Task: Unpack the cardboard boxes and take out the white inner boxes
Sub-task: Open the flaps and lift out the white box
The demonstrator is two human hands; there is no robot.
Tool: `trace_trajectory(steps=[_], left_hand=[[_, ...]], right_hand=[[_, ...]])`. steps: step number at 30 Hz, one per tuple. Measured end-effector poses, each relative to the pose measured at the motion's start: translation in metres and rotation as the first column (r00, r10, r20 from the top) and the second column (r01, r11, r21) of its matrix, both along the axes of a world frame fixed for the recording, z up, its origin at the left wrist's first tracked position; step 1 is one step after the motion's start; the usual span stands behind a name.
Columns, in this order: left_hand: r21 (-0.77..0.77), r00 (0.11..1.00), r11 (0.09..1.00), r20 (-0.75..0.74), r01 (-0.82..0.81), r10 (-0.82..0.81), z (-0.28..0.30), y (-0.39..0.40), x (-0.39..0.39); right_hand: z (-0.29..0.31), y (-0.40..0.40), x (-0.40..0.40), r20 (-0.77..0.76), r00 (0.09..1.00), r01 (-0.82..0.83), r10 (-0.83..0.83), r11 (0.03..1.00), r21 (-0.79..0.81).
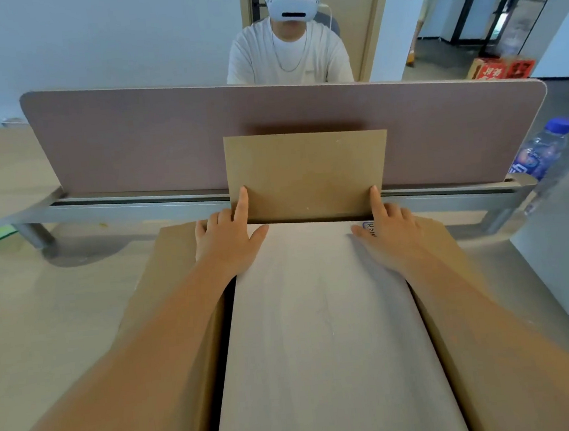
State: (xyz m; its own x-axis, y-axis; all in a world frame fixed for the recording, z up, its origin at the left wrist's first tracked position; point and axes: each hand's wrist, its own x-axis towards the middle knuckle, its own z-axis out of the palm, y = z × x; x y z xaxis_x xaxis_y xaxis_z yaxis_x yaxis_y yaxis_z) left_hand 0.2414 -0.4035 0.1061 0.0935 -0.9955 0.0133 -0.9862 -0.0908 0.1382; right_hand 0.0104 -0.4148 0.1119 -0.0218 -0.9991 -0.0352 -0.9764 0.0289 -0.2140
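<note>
Smooth white inner box (pixel 321 332) (corrugated cardboard box (pixel 307 175))

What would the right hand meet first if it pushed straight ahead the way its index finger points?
The right hand already touches the upright cardboard flap; behind it likely stands the desk divider panel.

Your two bare forearms entering from 7 and 5 o'clock, no sleeves in view, your left hand (pixel 225 244) and right hand (pixel 393 231) ungloved, no rings, no watch, short nails
</note>
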Motion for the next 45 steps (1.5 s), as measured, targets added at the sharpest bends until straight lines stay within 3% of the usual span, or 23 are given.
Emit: trace_trajectory(steps=[6, 15, 19, 23, 29, 34, 41, 45], left_hand=[[0.017, 0.999, 0.999, 0.024, 0.034, -0.034, -0.003, 0.02, 0.002], [0.03, 0.999, 0.999, 0.039, 0.034, -0.035, -0.006, 0.036, 0.004], [0.003, 0.998, 0.998, 0.01, 0.056, -0.056, -0.003, 0.041, 0.005], [-0.099, 0.981, 0.977, 0.057, 0.191, -0.186, 0.003, 0.062, -0.001], [0.024, 0.965, 0.966, -0.072, 0.256, -0.254, 0.008, 0.116, -0.018], [0.115, 0.98, 0.983, -0.154, 0.145, -0.127, 0.01, 0.155, -0.02], [0.243, 0.941, 0.968, -0.308, -0.063, 0.138, 0.009, 0.183, -0.025], [0.226, 0.913, 0.968, -0.363, -0.11, 0.188, 0.01, 0.179, -0.018]], right_hand=[[-0.003, 0.027, 0.003, -0.134, 0.99, 0.05, -0.051, 0.999, -0.012], [-0.004, 0.046, 0.01, -0.16, 0.985, 0.068, -0.07, 0.998, -0.019], [-0.001, 0.059, 0.013, -0.116, 0.99, 0.066, -0.074, 0.995, -0.07], [-0.001, 0.09, 0.02, -0.044, 0.999, -0.025, 0.023, 0.998, -0.05], [0.009, 0.133, 0.029, 0.122, 0.989, -0.082, 0.079, 0.997, 0.016], [0.009, 0.168, 0.033, 0.151, 0.986, -0.088, 0.077, 0.994, 0.067], [0.014, 0.198, 0.031, 0.286, 0.954, 0.056, -0.093, 0.989, 0.136], [0.016, 0.198, 0.028, 0.409, 0.892, 0.141, -0.192, 0.978, 0.151]])
